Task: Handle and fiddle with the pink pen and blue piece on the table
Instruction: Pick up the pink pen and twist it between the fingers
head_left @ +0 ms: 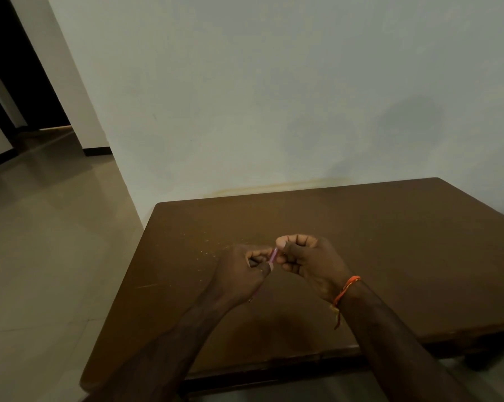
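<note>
Tabletop (pixel 375 242) of dark wood is seen bare around both hands, its far edge set against a pale wall (pixel 274 97), tiled floor (pixel 41 256) open to the left. The pink pen (pixel 273 254) is pinched between the curled left hand (pixel 246 269) and the right hand (pixel 308 259); the blue piece cannot be made out.

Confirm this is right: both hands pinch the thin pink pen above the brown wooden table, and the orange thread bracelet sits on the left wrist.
Not quite. In the head view the orange thread bracelet sits on the right wrist. The rest holds: left hand and right hand pinch the thin pink pen above the brown wooden table.
</note>
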